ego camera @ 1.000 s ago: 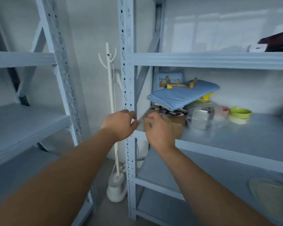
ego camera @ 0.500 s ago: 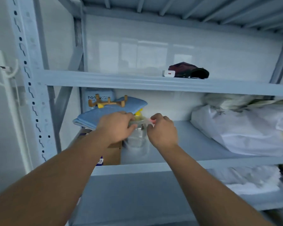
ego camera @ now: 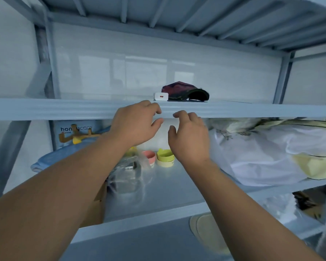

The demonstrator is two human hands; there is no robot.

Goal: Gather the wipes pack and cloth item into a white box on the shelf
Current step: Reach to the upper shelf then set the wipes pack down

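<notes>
Up high, both of the person's hands were lifted in front of the edge of the upper shelf [ego camera: 45, 109]. The left hand [ego camera: 137, 123] had its fingers a little bent and spread, and it held nothing. The right hand [ego camera: 188, 136] was just beside it, a bit lower, with its fingers bent the same soft way and nothing in them. Whether the fingertips touched the shelf edge could not be told. On the upper shelf, just behind the hands, lay a dark red cloth [ego camera: 184, 90], and a small white block [ego camera: 160, 96] sat touching its left side. The wipes pack [ego camera: 75, 129], blue with writing on it, stood at the back left of the middle shelf [ego camera: 167, 194]. A wooden thing [ego camera: 77, 137] with a yellow bit was in front of it, above a folded blue cloth [ego camera: 64, 157]. Near the middle were a pink cup [ego camera: 149, 156] and a green cup [ego camera: 165, 157] side by side, with a clear plastic bag [ego camera: 126, 176] in front. Big white bags [ego camera: 262, 157] filled the right side. A brown cardboard box [ego camera: 94, 210] sat under the left arm.
</notes>
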